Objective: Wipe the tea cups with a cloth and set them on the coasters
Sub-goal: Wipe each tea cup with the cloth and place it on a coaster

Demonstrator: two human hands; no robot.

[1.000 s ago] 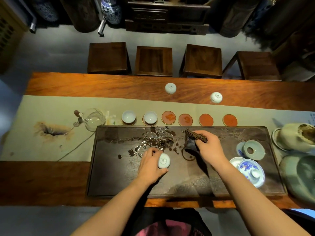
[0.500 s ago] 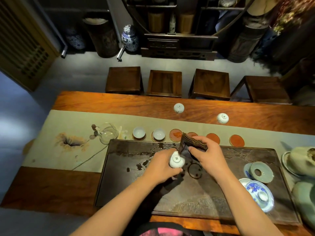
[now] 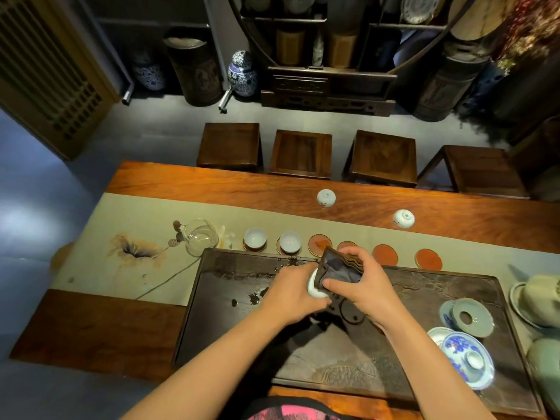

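Over the tea tray's point(image 3: 230, 328) far edge, the left hand point(image 3: 291, 294) grips a small white tea cup point(image 3: 313, 291) while the right hand point(image 3: 363, 291) pinches the dark cloth point(image 3: 341, 268) against it. The porcelain looks light, slick and fragile, best held around its wall.

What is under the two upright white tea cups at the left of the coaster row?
Each upright white tea cup sits on a round coaster; only its rim shows, the centre is covered.
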